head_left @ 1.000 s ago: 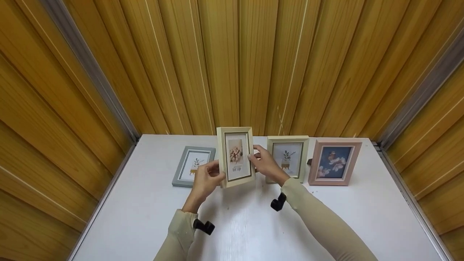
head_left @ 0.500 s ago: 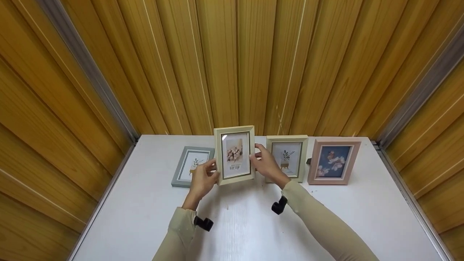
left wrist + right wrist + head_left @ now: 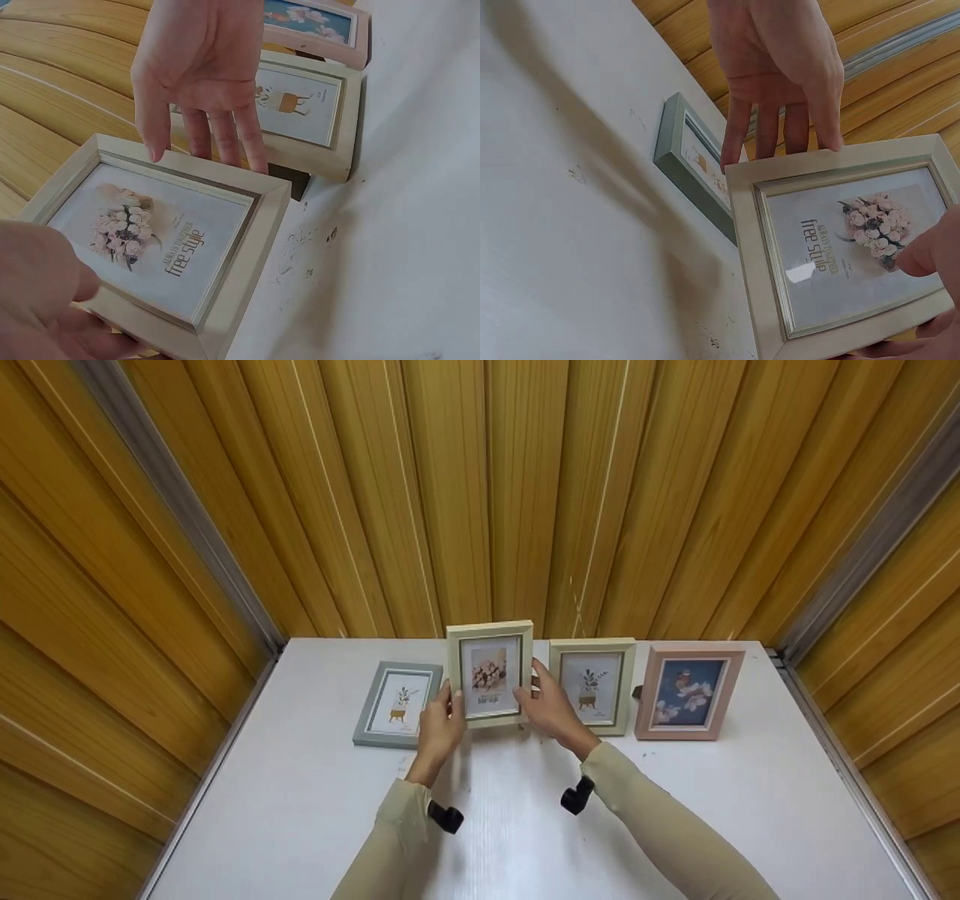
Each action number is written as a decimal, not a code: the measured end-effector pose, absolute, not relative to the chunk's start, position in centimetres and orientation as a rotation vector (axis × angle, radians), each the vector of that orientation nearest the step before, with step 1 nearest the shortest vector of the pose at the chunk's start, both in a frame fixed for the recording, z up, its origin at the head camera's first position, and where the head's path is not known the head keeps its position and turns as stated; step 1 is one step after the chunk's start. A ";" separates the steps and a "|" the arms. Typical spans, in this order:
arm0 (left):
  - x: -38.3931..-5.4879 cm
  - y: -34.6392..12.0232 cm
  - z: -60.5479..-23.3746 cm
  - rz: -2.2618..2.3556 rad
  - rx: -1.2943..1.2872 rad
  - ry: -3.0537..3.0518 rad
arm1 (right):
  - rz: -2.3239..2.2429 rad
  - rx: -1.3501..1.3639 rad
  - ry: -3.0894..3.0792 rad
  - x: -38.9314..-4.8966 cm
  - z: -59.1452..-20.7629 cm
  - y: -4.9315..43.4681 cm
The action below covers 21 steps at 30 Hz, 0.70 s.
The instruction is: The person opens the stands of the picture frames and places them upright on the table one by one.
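L hand (image 3: 441,727) & R hand (image 3: 553,709) both grip the cream rose-bouquet pic frame (image 3: 489,671) by its sides, thumbs in front & fingers behind, held roughly upright w/ its "free style" print facing the person; can't tell if the bottom edge touches the white table (image 3: 300,817). It's near the table's back edge, btwn the grey-green plant-print frame (image 3: 397,701) lying face-up on the L & the cream plant-print frame (image 3: 591,682) standing on the R, w/ the pink blossom-print frame (image 3: 690,690) standing farther R, wood-look wall (image 3: 480,495) behind.
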State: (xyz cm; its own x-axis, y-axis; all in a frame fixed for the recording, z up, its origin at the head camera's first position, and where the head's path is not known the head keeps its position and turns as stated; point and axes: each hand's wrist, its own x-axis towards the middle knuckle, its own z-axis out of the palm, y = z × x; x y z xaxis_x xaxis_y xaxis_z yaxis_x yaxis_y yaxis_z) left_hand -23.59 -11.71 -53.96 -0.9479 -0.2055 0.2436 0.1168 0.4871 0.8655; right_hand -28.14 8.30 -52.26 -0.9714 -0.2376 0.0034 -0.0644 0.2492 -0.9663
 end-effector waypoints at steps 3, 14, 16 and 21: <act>-23.9 -11.4 -54.0 -1.528 0.163 -2.455 | -1.809 -0.277 2.361 -27.8 -52.6 8.3; -24.3 -10.8 -54.5 -1.635 0.238 -2.441 | -1.786 -0.241 2.395 -27.1 -53.4 8.2; -24.3 -10.8 -54.7 -1.644 0.235 -2.439 | -1.791 -0.241 2.401 -27.1 -53.6 8.2; -24.8 -10.8 -55.3 -1.665 0.248 -2.438 | -1.811 -0.241 2.406 -27.1 -54.1 8.0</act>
